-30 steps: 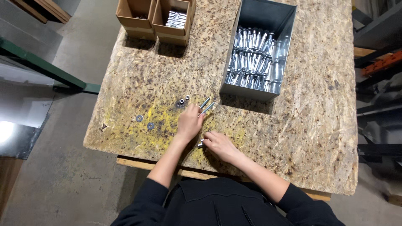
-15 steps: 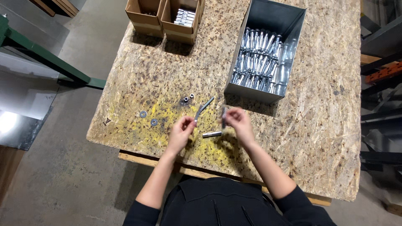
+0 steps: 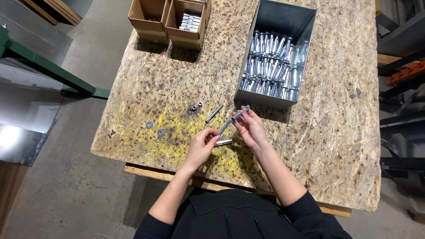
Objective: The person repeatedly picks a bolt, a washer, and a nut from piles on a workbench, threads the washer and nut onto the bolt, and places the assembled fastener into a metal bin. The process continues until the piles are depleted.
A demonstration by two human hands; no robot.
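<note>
- Right hand [image 3: 251, 128]: fingers curled round the far end of a long bolt [image 3: 233, 119], slim, bright steel, held slantwise just above the board.
- Left hand [image 3: 201, 146]: fingertips pinched at the near end of that same bolt; whether a small part sits between them I cannot tell.
- Both hands hover over the near middle of the table [image 3: 336, 146], a rough chipboard slab, flaked grain, with a yellow-stained patch under the hands.
- Just near the left hand's fingertips lies one short steel sleeve [image 3: 223, 142], smooth and round, flat on the board.
- Slightly farther, left of the held bolt: one loose steel rod [image 3: 214, 113], lying at a slant.
- Left of the rod: two small nuts [image 3: 195, 106], dark grey, close together.
- Farther left, on the yellow patch: two flat washers [image 3: 155, 129], round, holed, a little apart.
- Far side, right of centre: one grey sheet-metal bin [image 3: 283, 20], rectangular, open-topped, its near half packed with shiny bolts [image 3: 268, 62], too many to count. Its near wall stands just beyond the right hand.
- Far left corner: two open cardboard boxes [image 3: 166, 20] side by side; the right one shows a bundle of silvery pieces, the left one's contents unclear.
- Sleeves black; concrete floor [image 3: 88, 194] around the table.
</note>
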